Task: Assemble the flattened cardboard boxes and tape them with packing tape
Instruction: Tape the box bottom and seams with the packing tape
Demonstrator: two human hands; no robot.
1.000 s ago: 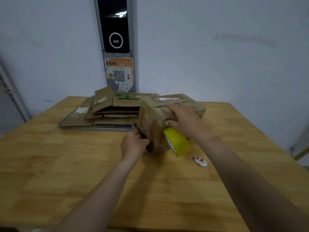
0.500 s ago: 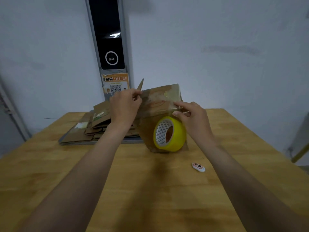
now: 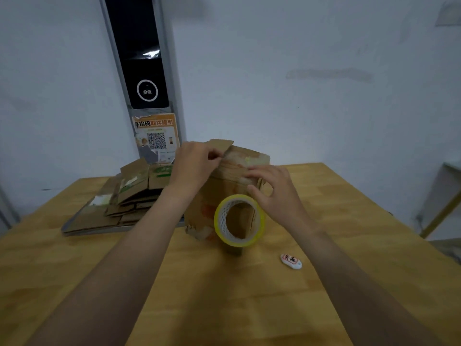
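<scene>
A worn cardboard box (image 3: 203, 196) stands upright on the wooden table (image 3: 224, 295), just ahead of me. My left hand (image 3: 193, 166) pinches a raised flap at the box's top left corner. My right hand (image 3: 274, 193) lies on the top front edge, fingers pressed flat along the taped top and thumb on the front face. A yellow roll of packing tape (image 3: 239, 242) hangs in front of the box, just below my right hand. A pile of flattened cardboard boxes (image 3: 129, 196) lies at the back left.
The pile rests on a thin grey board (image 3: 99, 229). A small white oval object with red print (image 3: 291, 260) lies on the table right of the tape roll. A black wall panel (image 3: 144, 71) with a QR poster rises behind the table.
The box was tipped from lying to standing on end. My left hand went from its lower edge up to the top flap. My right hand now presses the top, and the roll dangles lower.
</scene>
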